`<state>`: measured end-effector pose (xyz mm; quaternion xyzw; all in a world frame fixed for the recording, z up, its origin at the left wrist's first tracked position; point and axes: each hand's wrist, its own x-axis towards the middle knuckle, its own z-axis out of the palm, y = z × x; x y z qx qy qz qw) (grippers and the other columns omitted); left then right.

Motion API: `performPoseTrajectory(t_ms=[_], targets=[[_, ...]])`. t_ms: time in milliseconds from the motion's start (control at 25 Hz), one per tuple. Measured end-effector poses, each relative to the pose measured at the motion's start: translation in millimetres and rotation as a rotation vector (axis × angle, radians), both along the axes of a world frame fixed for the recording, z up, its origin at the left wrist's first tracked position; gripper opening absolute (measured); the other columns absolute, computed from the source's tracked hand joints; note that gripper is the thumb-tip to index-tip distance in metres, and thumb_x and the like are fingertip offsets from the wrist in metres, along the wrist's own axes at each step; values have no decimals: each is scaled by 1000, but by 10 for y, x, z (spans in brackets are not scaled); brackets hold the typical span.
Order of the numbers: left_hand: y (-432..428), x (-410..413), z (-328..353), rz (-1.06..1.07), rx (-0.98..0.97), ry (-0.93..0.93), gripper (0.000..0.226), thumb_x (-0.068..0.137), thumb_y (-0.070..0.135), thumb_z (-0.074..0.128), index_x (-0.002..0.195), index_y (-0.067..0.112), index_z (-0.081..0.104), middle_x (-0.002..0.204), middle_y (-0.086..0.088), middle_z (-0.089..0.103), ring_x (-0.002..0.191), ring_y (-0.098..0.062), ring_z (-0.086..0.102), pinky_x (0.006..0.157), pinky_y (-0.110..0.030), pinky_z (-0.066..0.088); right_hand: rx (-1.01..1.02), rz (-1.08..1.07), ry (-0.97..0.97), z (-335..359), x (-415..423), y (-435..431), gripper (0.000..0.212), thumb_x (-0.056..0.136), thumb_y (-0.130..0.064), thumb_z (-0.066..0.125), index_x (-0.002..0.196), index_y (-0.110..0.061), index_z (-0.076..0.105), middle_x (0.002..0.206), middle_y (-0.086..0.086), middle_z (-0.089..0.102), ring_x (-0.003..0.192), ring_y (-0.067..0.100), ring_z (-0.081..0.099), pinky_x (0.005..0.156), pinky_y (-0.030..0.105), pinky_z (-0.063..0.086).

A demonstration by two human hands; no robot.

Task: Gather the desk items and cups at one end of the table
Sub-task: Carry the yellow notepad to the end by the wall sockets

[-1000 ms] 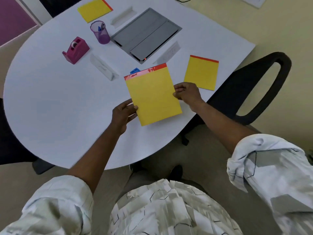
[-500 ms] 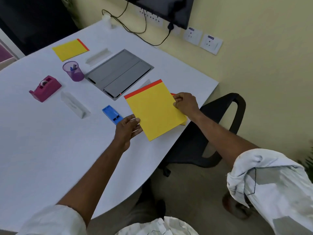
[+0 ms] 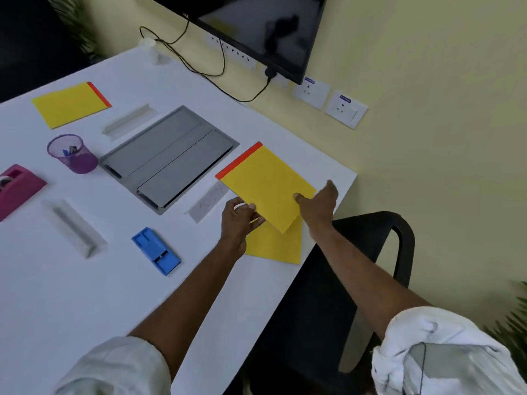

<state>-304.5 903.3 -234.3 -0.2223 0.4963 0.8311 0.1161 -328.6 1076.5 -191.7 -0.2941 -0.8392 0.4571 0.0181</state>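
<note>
One white table (image 3: 71,295) carries everything, with one black chair (image 3: 356,266) tucked at its right edge and one dark monitor (image 3: 256,27) on the wall above. One grey hinged panel (image 3: 168,158) lies flat in the middle of the table. Three yellow notepads with red binding strips are in view: one far left (image 3: 70,105); one held notepad (image 3: 268,186) gripped from both sides just above the table's right corner; and one second pad (image 3: 276,246) lying flat beneath it, partly covered. The left hand (image 3: 238,220) pinches the held notepad's near left edge, thumb on top; the right hand (image 3: 318,203) is closed on its right edge, thumb on top and fingers under. Three white name-plate holders lie around the panel: one behind (image 3: 129,121), one at front right (image 3: 208,203), one at front left (image 3: 75,226). One pink tape dispenser (image 3: 17,189) sits at the left edge, one purple mesh cup (image 3: 72,153) beside the panel, and one blue stapler-like item (image 3: 156,250) near the left forearm.
</note>
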Motion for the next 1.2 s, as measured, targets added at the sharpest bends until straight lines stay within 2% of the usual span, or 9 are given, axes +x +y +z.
performPoseTrajectory(t_ms=[120,240,440,560,680,840,960,1080,1200], targets=[[252,-314,-85,-47,20,15,26,95,1,59,117,8,46,86,-10,55,77,-22,58,77,-36,61,-453,-307,-35,-143,-257,79,54,88,-11,71,136,-3,49,138,18,54,123,34,57,101,47,51],[344,-727,-131,-77,-29,4,24,91,1,65,109,6,50,99,-17,53,87,-24,63,85,-40,60,-472,-264,45,-211,-543,300,25,89,-5,66,113,-10,68,116,12,70,104,31,67,88,45,58],[32,-1679,-276,15,-224,-68,63,90,10,69,145,4,37,118,-19,64,108,-31,66,85,-34,59,-448,-151,8,-448,-1147,688,29,93,-4,60,121,-10,66,119,14,68,110,33,64,98,51,53],[53,-2119,-439,-119,-450,17,44,87,2,71,128,-6,58,104,-18,67,100,-28,67,85,-35,60,-354,-107,-6,-668,-1469,833,23,93,-1,54,113,-6,66,112,17,68,95,26,60,89,44,52],[214,-2511,-584,-144,-567,37,39,82,-2,74,120,-4,66,96,-12,67,92,-25,68,88,-40,59,-198,-92,-51,-842,-1741,945,33,88,-7,66,121,-6,62,115,12,67,103,26,62,89,38,52],[342,-2863,-871,-109,-625,110,34,83,-2,73,117,0,70,102,-11,67,89,-24,69,83,-35,61,-63,-95,17,-1066,-2014,1106,48,72,-16,86,110,-1,61,103,15,72,96,29,70,88,46,57],[450,-3158,-1140,-111,-664,159,29,84,-1,73,112,0,72,109,-15,70,91,-25,71,81,-33,62,2,-101,32,-1362,-2293,1179,46,71,-19,87,106,-1,63,96,14,74,93,29,71,86,38,55],[528,-3332,-1276,-187,-771,179,26,86,4,71,111,3,73,116,-15,70,102,-25,69,88,-30,57,66,-63,2,-1513,-2420,1230,54,77,-24,83,120,0,60,112,16,71,109,30,66,83,21,43],[597,-3402,-1410,-556,-1274,370,33,92,21,65,123,10,68,147,-12,51,137,-27,47,107,-32,42,221,216,-95,-1663,-2443,1202,75,88,-26,73,148,-1,36,154,18,39,145,27,34,112,27,27]])
